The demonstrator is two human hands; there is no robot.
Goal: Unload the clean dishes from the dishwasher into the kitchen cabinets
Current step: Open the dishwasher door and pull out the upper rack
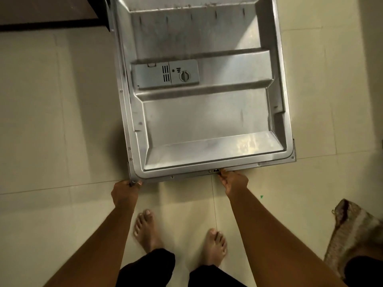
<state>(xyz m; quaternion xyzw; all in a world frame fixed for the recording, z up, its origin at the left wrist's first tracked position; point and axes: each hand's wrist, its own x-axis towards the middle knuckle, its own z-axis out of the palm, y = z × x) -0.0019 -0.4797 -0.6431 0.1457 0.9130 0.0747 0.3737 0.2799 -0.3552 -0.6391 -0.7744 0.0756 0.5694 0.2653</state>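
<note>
The dishwasher door lies folded down flat in front of me, its steel inner face up. A grey detergent dispenser with a round knob sits on its left half. My left hand grips the door's near left corner, fingers curled round the edge. At the middle of the near edge, by the latch, my right hand grips the rim. No racks or dishes are in view; the tub lies beyond the top of the frame.
Pale floor tiles surround the door. My bare feet stand just behind the door's near edge. A brownish mat lies at the right. A dark cabinet base is at the top left.
</note>
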